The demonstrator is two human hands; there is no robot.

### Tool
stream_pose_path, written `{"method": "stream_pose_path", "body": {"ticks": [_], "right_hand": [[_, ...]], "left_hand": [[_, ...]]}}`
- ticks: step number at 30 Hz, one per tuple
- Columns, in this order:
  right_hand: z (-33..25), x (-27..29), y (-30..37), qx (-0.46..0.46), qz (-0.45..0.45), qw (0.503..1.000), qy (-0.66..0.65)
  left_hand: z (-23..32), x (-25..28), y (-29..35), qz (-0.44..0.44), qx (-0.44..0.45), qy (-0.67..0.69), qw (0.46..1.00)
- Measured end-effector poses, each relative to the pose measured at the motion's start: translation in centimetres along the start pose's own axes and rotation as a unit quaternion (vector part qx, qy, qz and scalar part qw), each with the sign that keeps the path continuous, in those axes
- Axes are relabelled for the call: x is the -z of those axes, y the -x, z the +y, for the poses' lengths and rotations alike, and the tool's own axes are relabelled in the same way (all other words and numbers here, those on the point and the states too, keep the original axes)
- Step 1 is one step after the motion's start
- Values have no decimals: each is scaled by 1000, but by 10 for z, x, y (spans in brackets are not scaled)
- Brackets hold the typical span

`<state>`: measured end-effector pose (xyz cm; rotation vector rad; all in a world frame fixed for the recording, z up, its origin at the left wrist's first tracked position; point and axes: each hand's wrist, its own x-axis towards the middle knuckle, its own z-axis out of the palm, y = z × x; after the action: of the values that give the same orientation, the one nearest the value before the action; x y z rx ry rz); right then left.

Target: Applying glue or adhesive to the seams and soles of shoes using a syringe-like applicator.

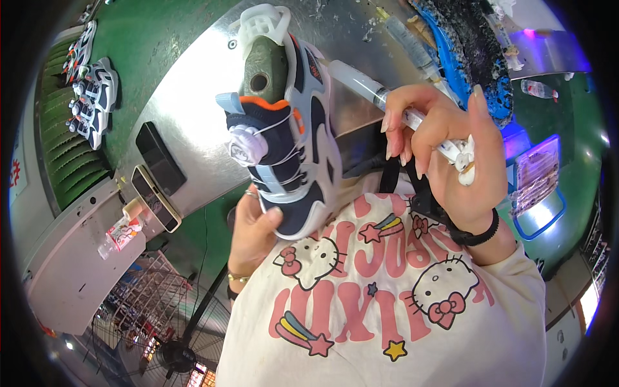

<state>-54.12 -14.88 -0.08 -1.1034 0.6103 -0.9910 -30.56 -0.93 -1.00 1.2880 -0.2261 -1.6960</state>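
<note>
My left hand [253,229] grips the toe of a navy, grey and white sneaker [316,129], its thumb on the toe cap. The shoe is held tilted, heel away from me, above the metal table. Inside its collar sits a green shoe last [265,64] with a round hole. A white-wrapped dial knob [246,147] stands on the tongue beside thin laces. My right hand [451,138] has its fingers wrapped round a clear syringe [361,84], whose front end reaches toward the shoe's side. Whether the tip touches the shoe I cannot tell. White residue coats the syringe's rear end.
Two phones [160,158] lie at the table's left edge, near a small bottle [119,237]. Another syringe [409,45] lies by a blue, black-crusted object [445,51]. Several sneakers [97,97] stand on a green slatted conveyor [61,151]. A fan [177,355] is at lower left.
</note>
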Motion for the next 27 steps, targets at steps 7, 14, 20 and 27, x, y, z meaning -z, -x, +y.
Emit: {"method": "stream_pose_path", "body": {"ticks": [7,14,20,27], "right_hand": [[-11,2,-2,-3,11,998,-58],[-35,-11,9,-53,30,996,-67],[-47,-20,20,-90,43,995,-16],[-54,-13,33,-62,37,996,56]], "left_hand": [[-9,-31,-14,-67,18,48,996],[-22,-39,-31,-163,9,135,977],[-32,-32,-39,-184,22,125,975],[-42,-24,-44,-175,56,64,981]]}}
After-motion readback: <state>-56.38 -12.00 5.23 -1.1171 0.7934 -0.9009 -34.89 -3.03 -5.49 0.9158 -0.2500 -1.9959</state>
